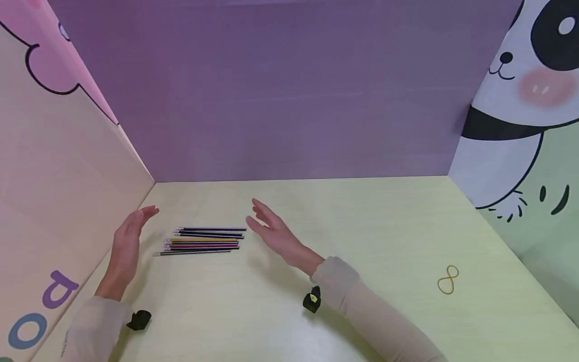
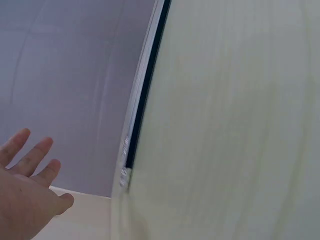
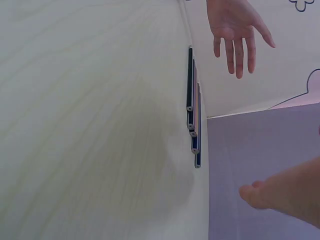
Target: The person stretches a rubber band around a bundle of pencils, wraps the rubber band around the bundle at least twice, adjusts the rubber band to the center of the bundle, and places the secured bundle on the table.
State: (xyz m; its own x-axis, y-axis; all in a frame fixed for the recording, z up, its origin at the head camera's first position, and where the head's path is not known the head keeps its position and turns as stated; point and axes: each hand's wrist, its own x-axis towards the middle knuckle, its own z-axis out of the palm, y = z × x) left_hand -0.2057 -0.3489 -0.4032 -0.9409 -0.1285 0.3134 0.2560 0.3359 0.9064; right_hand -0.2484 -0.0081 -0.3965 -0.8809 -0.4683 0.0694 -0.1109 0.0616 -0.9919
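Several pencils [image 1: 203, 241] lie side by side on the pale table, mostly dark, with one yellow and one reddish among them. My left hand [image 1: 126, 246] is raised at their left ends, fingers extended and holding nothing. To the right of the pencils, my right hand [image 1: 280, 237] hovers with fingers loosely straight, also holding nothing. The palms face each other across the row. In the right wrist view the pencil ends [image 3: 190, 107] appear stepped, and the left hand [image 3: 235, 35] shows its spread fingers. A yellowish rubber band [image 1: 448, 280] rests twisted in a figure eight, far from both hands.
A purple wall [image 1: 289, 90] stands behind the table [image 1: 353, 226]. A light panel with letters [image 1: 59, 289] borders the left side, close to the left hand. On the right rises a panel with a panda drawing [image 1: 511, 151].
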